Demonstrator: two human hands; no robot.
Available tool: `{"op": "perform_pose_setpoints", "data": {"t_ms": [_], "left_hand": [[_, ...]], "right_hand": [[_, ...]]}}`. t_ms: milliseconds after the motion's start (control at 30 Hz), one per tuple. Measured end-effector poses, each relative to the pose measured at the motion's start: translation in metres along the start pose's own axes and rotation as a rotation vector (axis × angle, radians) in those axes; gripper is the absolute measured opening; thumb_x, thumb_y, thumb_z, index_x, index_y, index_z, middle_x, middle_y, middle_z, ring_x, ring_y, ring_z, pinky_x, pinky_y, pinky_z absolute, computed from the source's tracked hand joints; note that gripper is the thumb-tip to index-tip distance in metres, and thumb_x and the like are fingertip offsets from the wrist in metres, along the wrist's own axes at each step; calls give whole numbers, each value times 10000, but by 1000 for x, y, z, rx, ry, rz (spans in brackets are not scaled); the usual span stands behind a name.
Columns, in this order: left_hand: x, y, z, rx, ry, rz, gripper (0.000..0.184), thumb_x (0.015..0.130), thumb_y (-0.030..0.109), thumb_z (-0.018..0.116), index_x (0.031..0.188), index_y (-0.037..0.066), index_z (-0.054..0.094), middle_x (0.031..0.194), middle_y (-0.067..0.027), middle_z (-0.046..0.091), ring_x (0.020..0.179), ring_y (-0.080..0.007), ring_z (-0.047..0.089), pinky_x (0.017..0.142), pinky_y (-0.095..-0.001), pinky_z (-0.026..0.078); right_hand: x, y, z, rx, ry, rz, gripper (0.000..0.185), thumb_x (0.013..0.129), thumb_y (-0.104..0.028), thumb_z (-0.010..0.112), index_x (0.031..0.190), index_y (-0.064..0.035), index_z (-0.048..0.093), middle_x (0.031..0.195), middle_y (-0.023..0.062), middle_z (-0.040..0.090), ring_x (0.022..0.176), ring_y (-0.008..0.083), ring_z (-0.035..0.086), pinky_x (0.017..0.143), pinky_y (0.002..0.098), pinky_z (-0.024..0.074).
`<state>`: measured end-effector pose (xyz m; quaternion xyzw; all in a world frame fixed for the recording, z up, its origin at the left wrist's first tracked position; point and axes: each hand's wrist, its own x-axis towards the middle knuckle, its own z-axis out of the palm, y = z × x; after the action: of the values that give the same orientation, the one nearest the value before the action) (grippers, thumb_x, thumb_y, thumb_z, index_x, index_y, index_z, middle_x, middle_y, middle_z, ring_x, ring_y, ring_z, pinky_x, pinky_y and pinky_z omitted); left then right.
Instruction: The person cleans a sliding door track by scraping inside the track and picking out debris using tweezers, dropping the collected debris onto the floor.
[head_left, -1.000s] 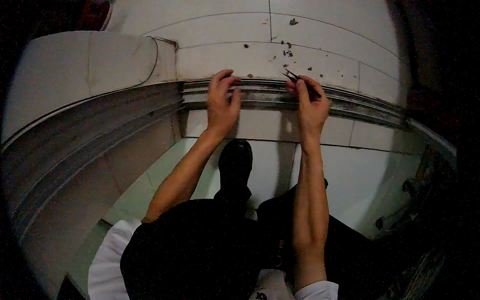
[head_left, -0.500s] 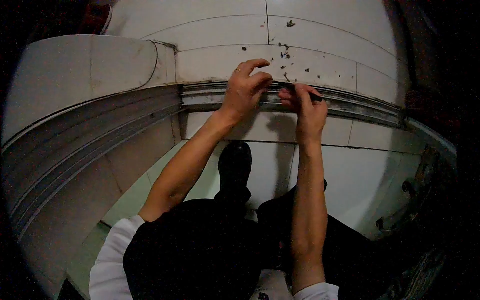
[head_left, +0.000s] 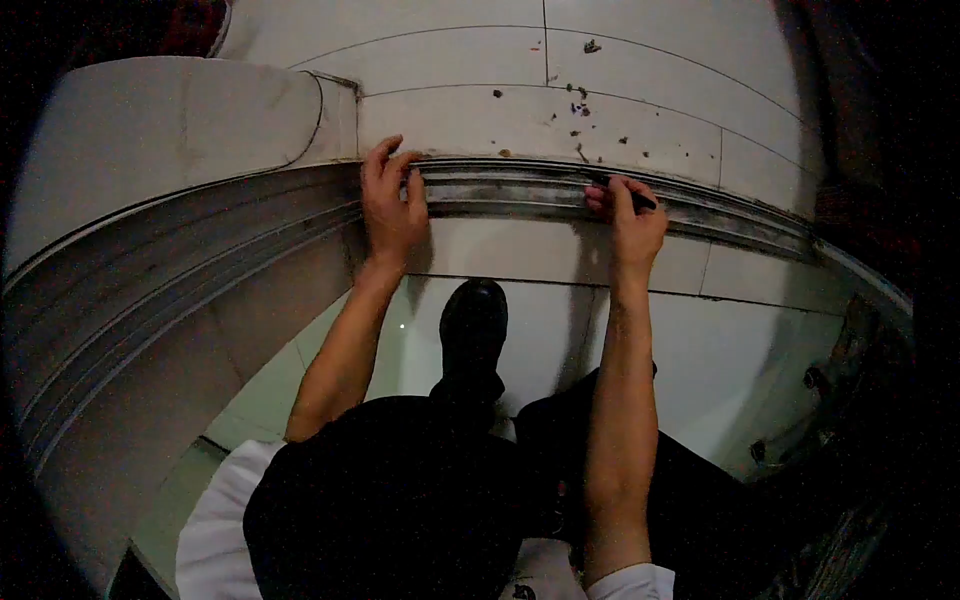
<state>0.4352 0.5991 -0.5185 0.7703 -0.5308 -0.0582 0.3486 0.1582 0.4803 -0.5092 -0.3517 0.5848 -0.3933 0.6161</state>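
A grooved metal track (head_left: 510, 190), like a sliding-door rail, runs across in front of me, with dark grime in its channels. My left hand (head_left: 393, 210) is at the track's left end, near the wall corner. Its fingers are apart, with nothing seen between them. Closed round a slim black-handled tool (head_left: 643, 202), my right hand (head_left: 632, 228) is above the track right of centre. The tool's thin dark end points left towards the grooves; I cannot tell its exact kind. Small dark bits of debris (head_left: 581, 108) lie on the pale tiles just beyond the track.
At left a tiled wall (head_left: 130, 130) carries a second grooved metal frame (head_left: 200, 260), with a thin dark cable (head_left: 319, 120) looping over the tiles. My black shoe (head_left: 473, 325) is on the floor below the track. A dark red item (head_left: 160, 28) shows at the top left.
My left hand has moved left along the track, away from my right hand, to the corner. My right hand keeps its hold on the tool and has shifted slightly right and down.
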Motion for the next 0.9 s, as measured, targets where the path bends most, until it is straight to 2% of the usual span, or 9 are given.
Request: {"op": "perform_pose_setpoints", "data": {"t_ms": [167, 233, 367, 467, 533, 567, 667, 700, 900], "left_hand": [[-30, 27, -9, -147, -76, -122, 268, 865, -55, 585, 1100, 21, 688, 1331, -184, 564, 1215, -349, 578, 967, -415, 528], [-47, 26, -8, -83, -96, -59, 267, 855, -65, 588, 1090, 17, 686, 1335, -185, 560, 1198, -346, 589, 936, -398, 548], [-73, 37, -17, -130, -161, -28, 257, 856, -77, 585, 1077, 12, 680, 1347, -191, 546, 1172, -345, 601, 846, -366, 597], [-81, 46, -24, -215, -172, -143, 243, 862, -82, 577, 1062, 11, 680, 1352, -194, 539, 1173, -340, 597, 795, -346, 620], [-83, 42, -26, -226, -171, -155, 225, 868, -79, 573, 1043, 11, 683, 1355, -192, 535, 1183, -337, 589, 813, -353, 621], [-84, 41, -28, -219, -173, -157, 222, 869, -79, 574, 1040, 10, 685, 1353, -192, 537, 1183, -338, 591, 832, -361, 612], [-91, 30, -28, -179, -160, -127, 216, 868, -81, 579, 1032, 8, 688, 1347, -192, 543, 1183, -343, 593, 897, -385, 572], [-91, 29, -30, -163, -154, -112, 214, 868, -82, 581, 1030, 8, 689, 1344, -193, 545, 1184, -345, 594, 920, -393, 556], [-93, 33, -35, -177, -143, -157, 206, 864, -86, 587, 1019, 2, 690, 1336, -194, 546, 1177, -344, 600, 945, -403, 530]], "right_hand": [[3, 3, 2, -21, -2, -7, 214, 996, -116, 656, 1068, 85, 662, 920, 175, 755, 802, 222, 755, 743, 328, 621], [0, 1, 10, 68, -12, 36, 212, 996, -119, 659, 1052, 85, 667, 913, 172, 755, 800, 214, 752, 742, 324, 620], [0, 15, 34, 53, -89, 76, 220, 990, -108, 650, 1057, 101, 640, 933, 192, 730, 831, 259, 750, 737, 339, 632], [-7, 19, 57, 42, -107, 112, 228, 987, -104, 652, 1068, 109, 637, 933, 199, 729, 830, 260, 750, 726, 341, 632], [-12, 24, 72, -23, -103, 97, 234, 988, -108, 655, 1078, 108, 639, 931, 200, 731, 828, 257, 750, 724, 340, 631], [-18, 26, 80, 95, -128, 70, 236, 994, -121, 655, 1093, 94, 647, 925, 185, 740, 820, 243, 750, 717, 333, 624], [-20, 34, 96, -34, -178, 36, 232, 1002, -129, 647, 1091, 86, 653, 924, 171, 747, 815, 229, 749, 723, 323, 618], [-24, 36, 105, 42, -160, 67, 254, 994, -168, 654, 1075, 72, 678, 871, 138, 764, 779, 184, 753, 714, 292, 599], [-28, 32, 121, -46, -107, 61, 252, 1001, -166, 643, 1059, 78, 674, 881, 156, 758, 783, 218, 761, 684, 305, 610]]}}
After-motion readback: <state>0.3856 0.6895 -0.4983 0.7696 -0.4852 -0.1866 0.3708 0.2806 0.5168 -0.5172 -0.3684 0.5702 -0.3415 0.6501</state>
